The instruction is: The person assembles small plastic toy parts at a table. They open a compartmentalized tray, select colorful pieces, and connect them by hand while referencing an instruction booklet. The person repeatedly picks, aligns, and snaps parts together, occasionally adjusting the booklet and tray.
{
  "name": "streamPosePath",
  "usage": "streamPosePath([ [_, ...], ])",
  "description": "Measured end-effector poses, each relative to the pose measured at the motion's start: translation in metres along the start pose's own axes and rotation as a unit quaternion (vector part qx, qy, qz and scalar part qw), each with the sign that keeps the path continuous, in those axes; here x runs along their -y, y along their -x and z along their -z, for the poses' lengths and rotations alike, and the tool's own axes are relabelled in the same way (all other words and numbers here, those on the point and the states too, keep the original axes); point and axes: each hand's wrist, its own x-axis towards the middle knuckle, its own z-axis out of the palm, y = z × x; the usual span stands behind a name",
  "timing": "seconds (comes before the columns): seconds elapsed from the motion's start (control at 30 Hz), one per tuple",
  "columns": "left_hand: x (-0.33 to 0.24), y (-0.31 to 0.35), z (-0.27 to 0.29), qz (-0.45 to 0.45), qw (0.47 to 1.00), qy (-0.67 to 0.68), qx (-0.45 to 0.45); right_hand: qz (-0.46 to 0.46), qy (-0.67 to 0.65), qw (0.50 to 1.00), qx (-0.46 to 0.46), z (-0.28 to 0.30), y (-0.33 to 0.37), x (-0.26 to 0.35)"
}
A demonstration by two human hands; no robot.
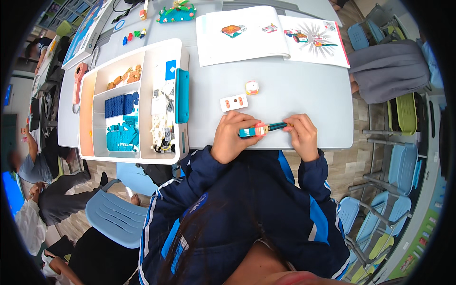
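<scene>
On the person's side of the open booklet (pixel 242 42), the left hand (pixel 228 138) has its fingers wrapped round a teal-and-coral brick model (pixel 254 131); the right hand's (pixel 304 136) fingers pinch the ends of its dark rods (pixel 276 126). Left of the booklet, a parts box (pixel 172 52) sits on the desk (pixel 323 99).
</scene>
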Motion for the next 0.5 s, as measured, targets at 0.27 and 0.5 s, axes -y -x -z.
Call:
streamPosePath([
  [0.27,0.004,0.001,0.0,-0.01,1.0,0.007,0.001,-0.074,-0.056,0.995,-0.031,-0.001,0.006,-0.005],
  [0.5,0.007,0.005,0.006,-0.033,0.999,0.027,-0.032,-0.157,-0.18,0.964,-0.119,0.002,0.004,-0.016],
])
